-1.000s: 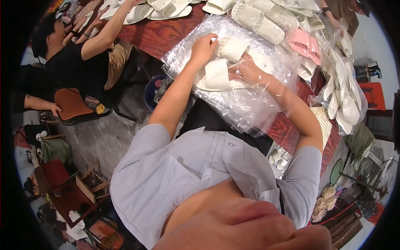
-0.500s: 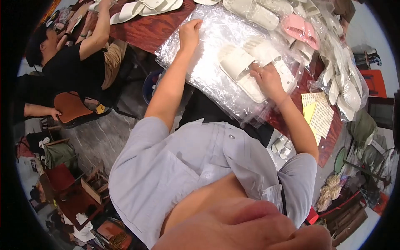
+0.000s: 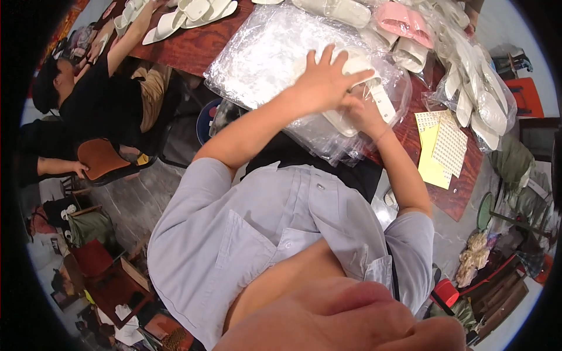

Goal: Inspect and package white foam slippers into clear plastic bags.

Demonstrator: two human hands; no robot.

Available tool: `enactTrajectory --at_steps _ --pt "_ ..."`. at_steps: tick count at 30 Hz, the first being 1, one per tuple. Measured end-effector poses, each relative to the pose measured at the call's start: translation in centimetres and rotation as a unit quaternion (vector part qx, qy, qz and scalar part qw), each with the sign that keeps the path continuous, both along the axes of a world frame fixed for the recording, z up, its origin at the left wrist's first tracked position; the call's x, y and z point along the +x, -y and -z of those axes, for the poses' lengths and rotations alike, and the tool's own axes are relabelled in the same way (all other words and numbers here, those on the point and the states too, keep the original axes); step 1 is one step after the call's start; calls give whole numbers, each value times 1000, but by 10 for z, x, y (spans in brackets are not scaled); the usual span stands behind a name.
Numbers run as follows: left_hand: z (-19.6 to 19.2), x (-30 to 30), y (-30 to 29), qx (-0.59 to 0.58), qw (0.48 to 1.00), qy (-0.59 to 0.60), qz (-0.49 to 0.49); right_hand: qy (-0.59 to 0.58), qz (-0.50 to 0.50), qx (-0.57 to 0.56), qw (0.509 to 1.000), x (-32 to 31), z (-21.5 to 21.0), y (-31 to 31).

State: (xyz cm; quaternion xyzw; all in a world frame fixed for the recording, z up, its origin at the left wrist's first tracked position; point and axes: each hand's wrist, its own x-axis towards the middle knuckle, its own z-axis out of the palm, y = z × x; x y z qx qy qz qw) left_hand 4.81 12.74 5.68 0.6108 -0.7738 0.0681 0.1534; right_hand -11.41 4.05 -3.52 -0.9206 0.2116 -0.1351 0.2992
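Note:
A pair of white slippers [image 3: 383, 103] lies on a stack of clear plastic bags [image 3: 252, 55] on the table. My left hand [image 3: 329, 83] is spread palm down over the slippers, fingers apart, and covers much of them. Close beside it, my right hand [image 3: 369, 114] reaches in from the right with its fingers curled between the slippers. My left hand partly hides those fingers, so what they pinch does not show.
Bagged white slippers [image 3: 483, 99] and a pink pair [image 3: 404, 23] crowd the table's far right. Sticker sheets [image 3: 439, 146] lie near its right edge. At left, a person [image 3: 82, 93] in black handles slippers near loose white slippers [image 3: 193, 14]. A brown chair [image 3: 99, 158] stands behind them.
My left hand has moved right from the bags' far left part onto the slippers, its fingers now spread. My right hand remains at the slippers. The view has shifted slightly.

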Motion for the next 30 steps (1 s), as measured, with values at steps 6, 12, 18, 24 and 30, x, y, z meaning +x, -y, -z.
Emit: enactTrajectory --at_steps 6,12,18,24,30 --pt "66 2 -3 19 999 -45 -1 14 126 -157 980 -8 6 -14" --pt "86 9 -2 -36 988 -152 16 -10 218 -224 950 -25 -9 -29" --pt "106 24 4 -83 963 -250 59 -8 99 -192 976 -24 -8 -15" --pt "108 29 10 -112 945 -300 65 -89 103 -162 977 2 -8 10" --pt "111 23 9 -134 939 -317 -24 -61 248 -65 965 1 -10 3"
